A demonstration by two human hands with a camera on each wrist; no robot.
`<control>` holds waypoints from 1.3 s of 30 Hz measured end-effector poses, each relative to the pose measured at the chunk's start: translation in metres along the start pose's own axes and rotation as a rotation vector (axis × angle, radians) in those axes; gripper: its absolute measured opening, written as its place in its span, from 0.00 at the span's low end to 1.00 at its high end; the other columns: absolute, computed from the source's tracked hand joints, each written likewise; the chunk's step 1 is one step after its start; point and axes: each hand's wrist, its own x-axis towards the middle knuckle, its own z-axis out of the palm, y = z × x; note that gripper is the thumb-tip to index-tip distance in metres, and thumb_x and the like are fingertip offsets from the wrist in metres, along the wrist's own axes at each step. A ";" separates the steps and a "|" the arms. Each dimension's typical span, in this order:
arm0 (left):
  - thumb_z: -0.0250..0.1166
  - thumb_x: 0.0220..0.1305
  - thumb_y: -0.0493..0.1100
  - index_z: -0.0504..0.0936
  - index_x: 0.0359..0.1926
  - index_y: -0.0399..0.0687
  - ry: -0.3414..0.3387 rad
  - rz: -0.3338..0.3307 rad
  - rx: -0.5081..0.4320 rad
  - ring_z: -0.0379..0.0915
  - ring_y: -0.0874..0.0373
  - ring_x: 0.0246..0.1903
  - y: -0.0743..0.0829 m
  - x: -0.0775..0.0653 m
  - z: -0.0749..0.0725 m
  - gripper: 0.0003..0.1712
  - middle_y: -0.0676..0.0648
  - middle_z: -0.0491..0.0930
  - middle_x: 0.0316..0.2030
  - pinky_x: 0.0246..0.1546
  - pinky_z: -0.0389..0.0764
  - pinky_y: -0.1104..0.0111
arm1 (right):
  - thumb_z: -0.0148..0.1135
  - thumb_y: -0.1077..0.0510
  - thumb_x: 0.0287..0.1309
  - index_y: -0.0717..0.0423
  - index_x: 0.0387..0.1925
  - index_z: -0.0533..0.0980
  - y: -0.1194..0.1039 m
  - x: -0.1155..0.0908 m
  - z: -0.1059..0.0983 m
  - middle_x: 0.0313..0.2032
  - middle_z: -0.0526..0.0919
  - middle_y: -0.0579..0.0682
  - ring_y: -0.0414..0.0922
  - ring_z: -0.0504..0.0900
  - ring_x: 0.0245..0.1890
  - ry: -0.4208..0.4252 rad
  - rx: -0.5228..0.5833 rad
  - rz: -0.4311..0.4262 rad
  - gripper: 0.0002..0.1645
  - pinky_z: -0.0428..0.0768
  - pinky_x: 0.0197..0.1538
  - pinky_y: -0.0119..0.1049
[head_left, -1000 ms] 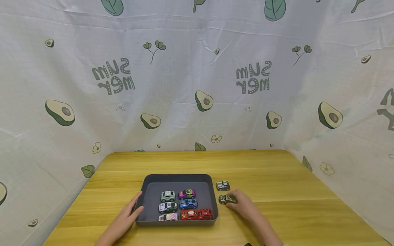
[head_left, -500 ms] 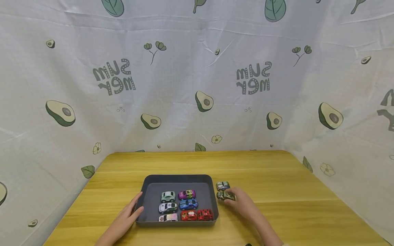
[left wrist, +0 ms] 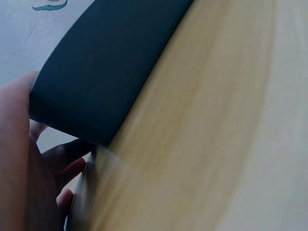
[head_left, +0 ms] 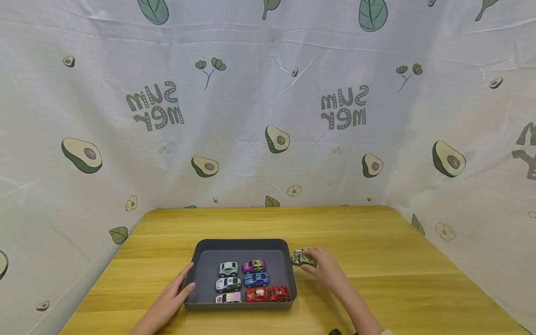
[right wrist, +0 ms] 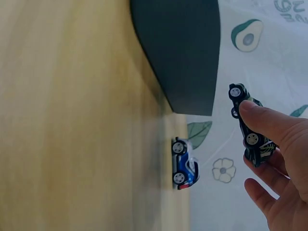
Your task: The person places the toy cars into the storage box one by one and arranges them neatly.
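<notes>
My right hand [head_left: 326,270] pinches a camouflage-green toy car [right wrist: 244,122] between thumb and fingers, raised above the table just right of the tray. A white, green and blue toy car [right wrist: 184,163] stands on the table below it, mostly hidden behind the held car in the head view. My left hand [head_left: 169,298] holds the dark grey tray [head_left: 240,305] at its left wall, the thumb over the rim. Inside lie a mint car [head_left: 228,268], a purple car [head_left: 253,266], a blue car [head_left: 256,279], white cars [head_left: 228,284] and red cars [head_left: 256,294].
A wooden table [head_left: 402,260] carries the tray. Behind it and along the sides hangs a white curtain [head_left: 247,102] printed with avocados. The tray's raised wall [right wrist: 183,57] stands close to the held car.
My right hand has carried the camouflage car away from me and slightly left, up off the table, so it now overlaps the other loose car. The left hand and tray stay put.
</notes>
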 end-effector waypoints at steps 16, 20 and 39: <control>0.47 0.66 0.58 0.50 0.70 0.55 -0.008 -0.003 -0.008 0.49 0.35 0.65 -0.001 0.000 0.000 0.35 0.35 0.50 0.68 0.58 0.59 0.41 | 0.69 0.56 0.42 0.56 0.40 0.78 -0.025 0.005 0.017 0.38 0.80 0.50 0.49 0.78 0.41 -0.060 -0.114 -0.205 0.20 0.77 0.46 0.46; 0.47 0.66 0.59 0.50 0.70 0.54 -0.007 -0.007 -0.002 0.50 0.35 0.65 -0.001 0.000 0.000 0.36 0.35 0.50 0.68 0.58 0.60 0.41 | 0.67 0.54 0.45 0.57 0.41 0.78 -0.026 0.006 0.023 0.38 0.80 0.48 0.48 0.78 0.41 -0.137 -0.154 -0.259 0.20 0.77 0.47 0.45; 0.47 0.66 0.60 0.49 0.70 0.58 -0.011 -0.015 -0.005 0.49 0.36 0.66 0.001 0.000 -0.001 0.36 0.34 0.50 0.68 0.58 0.58 0.41 | 0.69 0.52 0.42 0.53 0.37 0.80 -0.033 0.010 0.035 0.35 0.82 0.46 0.44 0.79 0.40 -0.218 -0.243 -0.302 0.17 0.71 0.49 0.48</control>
